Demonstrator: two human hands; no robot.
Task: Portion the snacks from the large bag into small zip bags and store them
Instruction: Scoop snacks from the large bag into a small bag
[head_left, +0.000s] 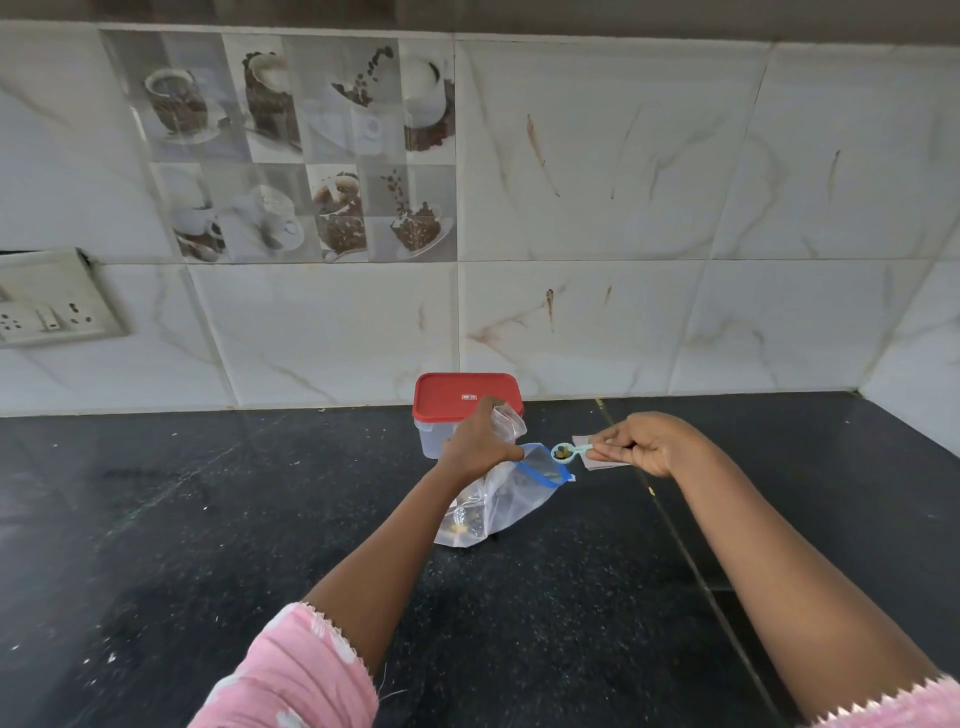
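On the black counter (208, 519), the left hand (480, 439) is gripping the bunched upper edge of a clear zip bag (514, 499) with a blue seal strip, its mouth gaping toward the right and a few yellowish pieces lying near its bottom. The right hand (644, 447) is pinching the handle of a small pale-blue spoon (569, 451), its bowl carrying dark snack bits just beside the bag's mouth, above a flat pale packet (602, 464) on the counter. Behind the left hand, a clear container (431, 439) with a red lid (457, 395) is standing against the marbled tile wall (623, 208).
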